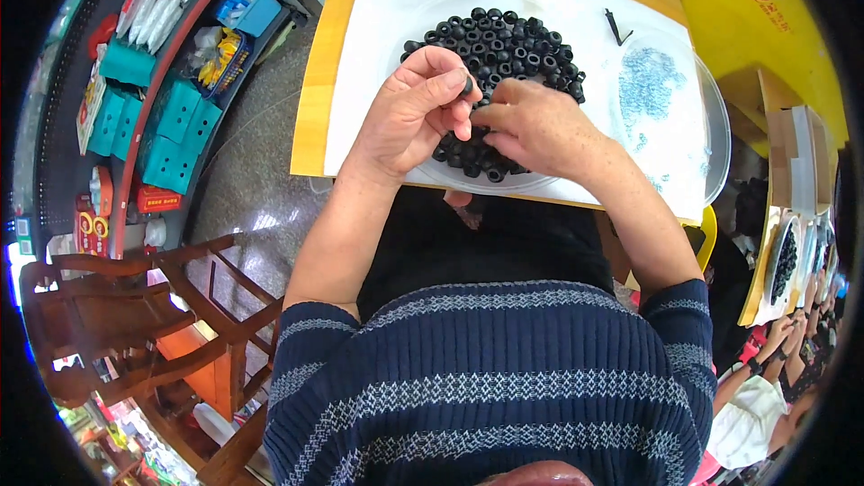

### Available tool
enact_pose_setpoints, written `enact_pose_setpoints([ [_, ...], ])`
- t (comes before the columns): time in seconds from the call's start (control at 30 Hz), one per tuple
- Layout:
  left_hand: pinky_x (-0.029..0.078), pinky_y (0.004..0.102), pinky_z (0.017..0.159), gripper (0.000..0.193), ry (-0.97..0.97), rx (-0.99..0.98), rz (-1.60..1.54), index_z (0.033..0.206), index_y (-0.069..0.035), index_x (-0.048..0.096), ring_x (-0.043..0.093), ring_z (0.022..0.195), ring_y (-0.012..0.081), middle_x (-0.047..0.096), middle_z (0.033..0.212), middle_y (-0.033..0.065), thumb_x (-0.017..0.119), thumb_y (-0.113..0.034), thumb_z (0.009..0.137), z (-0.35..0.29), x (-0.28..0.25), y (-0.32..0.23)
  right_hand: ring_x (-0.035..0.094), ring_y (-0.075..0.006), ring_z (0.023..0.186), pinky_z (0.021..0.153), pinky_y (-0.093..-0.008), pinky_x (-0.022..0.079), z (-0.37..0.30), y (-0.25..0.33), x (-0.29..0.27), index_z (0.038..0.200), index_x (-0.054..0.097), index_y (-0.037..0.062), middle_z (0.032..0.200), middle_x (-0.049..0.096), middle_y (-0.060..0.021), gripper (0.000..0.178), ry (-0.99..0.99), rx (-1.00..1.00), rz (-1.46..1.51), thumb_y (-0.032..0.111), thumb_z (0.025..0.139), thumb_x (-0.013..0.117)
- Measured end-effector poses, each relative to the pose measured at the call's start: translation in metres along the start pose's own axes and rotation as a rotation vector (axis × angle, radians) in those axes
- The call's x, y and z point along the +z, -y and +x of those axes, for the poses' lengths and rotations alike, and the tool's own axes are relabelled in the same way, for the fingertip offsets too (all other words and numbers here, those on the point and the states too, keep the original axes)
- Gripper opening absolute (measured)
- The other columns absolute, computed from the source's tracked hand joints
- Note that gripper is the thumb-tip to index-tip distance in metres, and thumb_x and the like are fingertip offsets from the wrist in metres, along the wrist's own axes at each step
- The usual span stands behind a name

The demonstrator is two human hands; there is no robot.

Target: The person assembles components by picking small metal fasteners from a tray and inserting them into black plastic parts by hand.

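Many small black ring-shaped parts (490, 40) with open centres lie heaped in a clear round tray (423, 13) on the white-covered table. Over the heap's left side, my left hand (396, 117) pinches one black ring-shaped part (467, 87) between thumb and fingertips. Close beside it, my right hand (549, 130) reaches over the heap with its fingers bent together, their tips near the left fingers. Whatever those right fingertips hold, if anything, is hidden.
Right of the heap, small clear bluish pieces (650, 81) lie in another clear tray (723, 157). A thin black strip (617, 27) lies behind them. Shelves with teal boxes (184, 117) and a wooden chair (162, 324) stand left. Other people (751, 405) work at the right.
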State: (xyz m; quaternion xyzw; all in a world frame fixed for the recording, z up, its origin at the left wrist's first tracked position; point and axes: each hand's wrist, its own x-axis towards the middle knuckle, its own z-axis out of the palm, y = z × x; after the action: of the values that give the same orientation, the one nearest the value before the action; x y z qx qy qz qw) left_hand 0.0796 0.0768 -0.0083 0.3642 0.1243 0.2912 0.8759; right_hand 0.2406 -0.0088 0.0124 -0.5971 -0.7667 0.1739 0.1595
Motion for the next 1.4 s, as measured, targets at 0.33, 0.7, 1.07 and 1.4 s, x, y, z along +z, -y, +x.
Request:
enact_pose_setpoints([
  [0.33, 0.052, 0.0253, 0.059, 0.016, -0.02, -0.039, 0.063, 0.095, 0.001, 0.053, 0.058, 0.064, 0.012, 0.058, 0.083, 0.0104, 0.053, -0.004, 0.08, 0.0, 0.008, -0.003, 0.055, -0.0264, 0.076, 0.068, -0.0346, 0.046, -0.013, -0.015, -0.013, 0.083, 0.059, 0.0058, 0.079, 0.052, -0.01, 0.015, 0.071, 0.081, -0.08, 0.007, 0.07, 0.052],
  [0.7, 0.052, 0.027, 0.063, 0.018, -0.008, -0.064, 0.124, 0.097, 0.0, 0.052, 0.058, 0.067, 0.0132, 0.058, 0.089, 0.0121, 0.052, -0.003, 0.079, -0.003, 0.009, -0.001, 0.057, -0.0204, 0.069, 0.061, -0.0298, 0.046, -0.008, -0.007, -0.007, 0.079, 0.055, 0.0039, 0.074, 0.057, -0.0075, 0.011, -0.108, 0.222, 0.029, 0.004, 0.069, 0.052],
  [1.07, 0.051, 0.0254, 0.064, 0.015, -0.034, -0.125, 0.257, 0.092, -0.001, 0.052, 0.058, 0.07, 0.0125, 0.056, 0.08, 0.0061, 0.056, -0.001, 0.077, -0.001, 0.014, 0.002, 0.049, -0.0036, 0.061, 0.055, -0.0182, 0.041, -0.008, 0.001, -0.014, 0.081, 0.055, 0.0023, 0.066, 0.055, 0.0013, 0.011, -0.17, 0.278, 0.613, 0.002, 0.071, 0.057],
  [1.4, 0.052, 0.0266, 0.065, 0.014, -0.033, -0.168, 0.217, 0.09, -0.001, 0.052, 0.059, 0.07, 0.0141, 0.057, 0.078, 0.0061, 0.055, -0.001, 0.077, 0.001, 0.015, 0.001, 0.055, -0.0118, 0.064, 0.058, -0.0243, 0.045, -0.013, -0.007, -0.008, 0.087, 0.059, 0.0037, 0.072, 0.059, -0.005, 0.018, -0.335, 0.308, 0.692, 0.006, 0.07, 0.056],
])
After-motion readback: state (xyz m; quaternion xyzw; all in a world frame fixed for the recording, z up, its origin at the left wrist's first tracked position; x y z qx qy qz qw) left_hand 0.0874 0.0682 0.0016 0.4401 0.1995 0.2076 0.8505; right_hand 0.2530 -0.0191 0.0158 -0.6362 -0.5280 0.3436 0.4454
